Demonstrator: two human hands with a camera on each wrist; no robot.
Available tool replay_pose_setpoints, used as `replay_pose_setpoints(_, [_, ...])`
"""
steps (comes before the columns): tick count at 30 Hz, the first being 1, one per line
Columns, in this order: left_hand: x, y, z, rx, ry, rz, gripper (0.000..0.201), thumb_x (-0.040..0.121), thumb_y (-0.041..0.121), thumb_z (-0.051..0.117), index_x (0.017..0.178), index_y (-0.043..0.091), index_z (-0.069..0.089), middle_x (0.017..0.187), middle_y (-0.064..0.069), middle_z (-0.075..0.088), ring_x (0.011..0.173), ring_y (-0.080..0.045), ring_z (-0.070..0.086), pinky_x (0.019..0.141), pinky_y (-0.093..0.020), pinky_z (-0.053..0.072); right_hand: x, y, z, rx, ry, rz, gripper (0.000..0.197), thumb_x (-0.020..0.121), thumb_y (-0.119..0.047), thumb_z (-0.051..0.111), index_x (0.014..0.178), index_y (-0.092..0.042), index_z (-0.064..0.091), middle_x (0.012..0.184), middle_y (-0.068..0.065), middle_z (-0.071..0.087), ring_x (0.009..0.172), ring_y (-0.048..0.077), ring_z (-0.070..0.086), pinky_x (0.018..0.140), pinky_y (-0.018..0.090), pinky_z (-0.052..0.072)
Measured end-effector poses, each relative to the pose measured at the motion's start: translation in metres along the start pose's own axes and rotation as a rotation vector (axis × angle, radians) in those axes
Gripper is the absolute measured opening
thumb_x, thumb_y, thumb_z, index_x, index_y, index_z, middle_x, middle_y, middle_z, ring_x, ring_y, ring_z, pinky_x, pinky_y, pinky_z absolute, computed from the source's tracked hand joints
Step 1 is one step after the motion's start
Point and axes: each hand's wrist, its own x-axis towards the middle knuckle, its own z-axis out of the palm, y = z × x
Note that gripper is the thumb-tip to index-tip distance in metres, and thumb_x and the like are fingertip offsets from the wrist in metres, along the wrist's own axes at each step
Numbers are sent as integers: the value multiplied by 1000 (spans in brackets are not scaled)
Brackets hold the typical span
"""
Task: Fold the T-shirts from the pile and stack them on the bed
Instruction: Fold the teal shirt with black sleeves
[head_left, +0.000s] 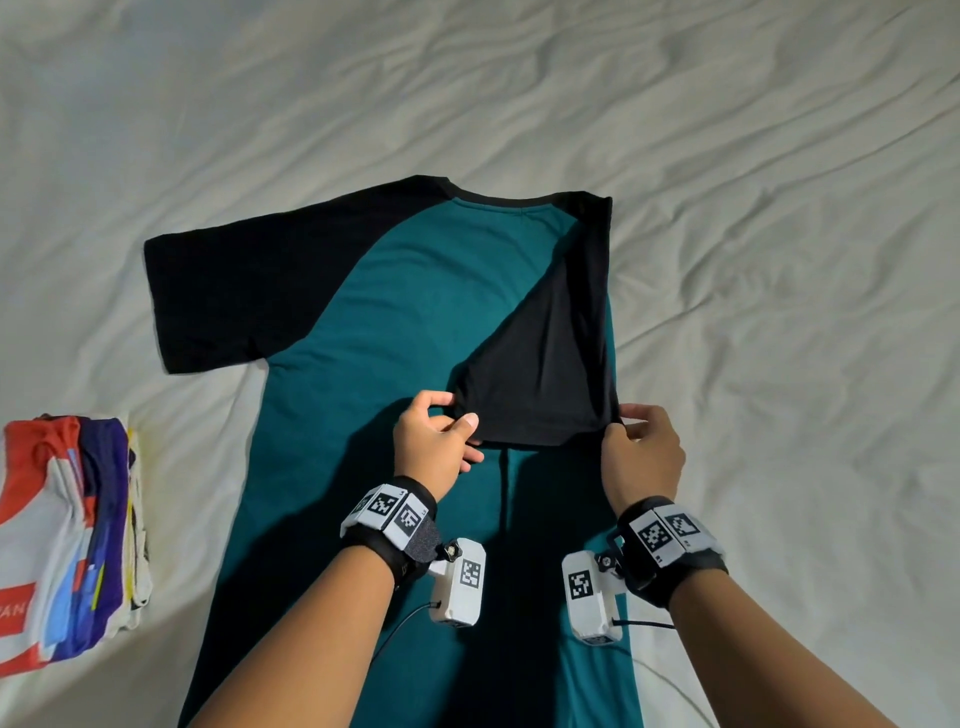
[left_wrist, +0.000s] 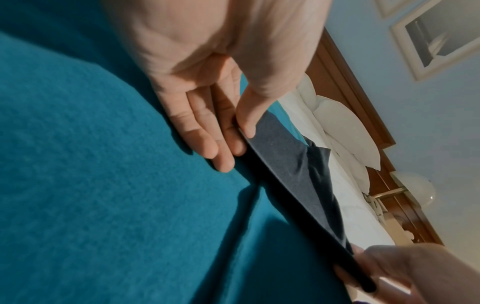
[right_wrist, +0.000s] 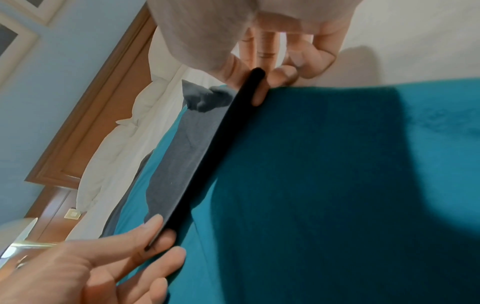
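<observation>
Teal shirt (head_left: 395, 322) lies flat on the bed (head_left: 753, 208), right black sleeve (head_left: 545, 374) folded inward. Left hand (head_left: 434, 441) and right hand (head_left: 641, 452) each pinch a corner of its cuff, lifted just off the body. Folded stack (head_left: 67, 540) sits left.

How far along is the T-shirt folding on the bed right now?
Done: a stack of folded shirts sits at the left. In hand: the teal T-shirt lies flat; the left hand and right hand pinch the black right sleeve, folded inward over the body. Left: the other sleeve, the remaining folds, then stacking. No unfolded pile is in view.
</observation>
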Motion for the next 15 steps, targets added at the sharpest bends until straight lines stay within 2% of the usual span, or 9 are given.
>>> replay_pose_setpoints(2, [1, 0, -1, 66, -20, -20, 31, 92, 10, 69, 119, 12, 54, 76, -12, 73, 57, -27, 71, 47, -31, 51, 0, 0, -1, -44, -20, 32, 20, 89, -18, 54, 107, -25, 58, 85, -8, 64, 83, 19, 64, 72, 33, 46])
replay_pose_setpoints(4, [2, 3, -1, 329, 37, 32, 33, 87, 24, 71, 116, 21, 55, 83, -5, 72, 68, -23, 71, 64, -36, 56, 2, -1, -2, -132, -53, 35, 25, 85, -23, 54, 109, -28, 55, 96, -7, 64, 90, 22, 63, 79, 38, 51])
replay_pose_setpoints(6, [3, 7, 3, 665, 164, 188, 38, 85, 41, 69, 116, 25, 55, 102, 0, 65, 93, -23, 61, 83, -41, 51, 7, -6, -2, -202, -19, -31, 28, 83, -26, 53, 112, -27, 53, 108, -3, 59, 103, 23, 56, 85, 41, 48])
replay_pose_setpoints(9, [11, 15, 15, 940, 257, 538, 52, 93, 48, 56, 136, 19, 53, 133, -12, 50, 121, -33, 47, 95, -51, 44, 30, -28, 7, -178, 55, -204, 31, 90, -30, 53, 119, -20, 56, 120, 2, 54, 116, 24, 45, 98, 45, 42])
replay_pose_setpoints(10, [16, 17, 20, 1024, 239, 585, 57, 97, 47, 51, 146, 18, 46, 146, -16, 43, 134, -36, 41, 103, -55, 40, 42, -38, 12, -161, 56, -251, 32, 93, -33, 54, 121, -18, 58, 123, 4, 55, 118, 26, 45, 101, 46, 40])
replay_pose_setpoints(12, [30, 13, 27, 1137, 143, 576, 65, 103, 47, 37, 159, 17, 25, 165, -18, 19, 153, -38, 16, 117, -61, 23, 68, -61, 21, -167, 32, -307, 40, 97, -44, 55, 124, -15, 59, 126, 6, 57, 121, 28, 45, 103, 46, 38])
replay_pose_setpoints(13, [36, 7, 30, 1162, 102, 564, 67, 104, 48, 31, 162, 17, 16, 169, -17, 8, 156, -37, 4, 121, -63, 15, 83, -72, 26, -176, 13, -309, 45, 97, -49, 55, 126, -15, 59, 127, 6, 58, 123, 29, 46, 103, 47, 38])
replay_pose_setpoints(15, [45, -5, 32, 1185, 75, 571, 70, 104, 51, 18, 163, 15, 8, 170, -16, -1, 157, -34, -4, 122, -64, 8, 110, -93, 35, -184, -23, -281, 51, 94, -56, 56, 128, -18, 58, 124, 4, 61, 123, 30, 49, 105, 47, 39])
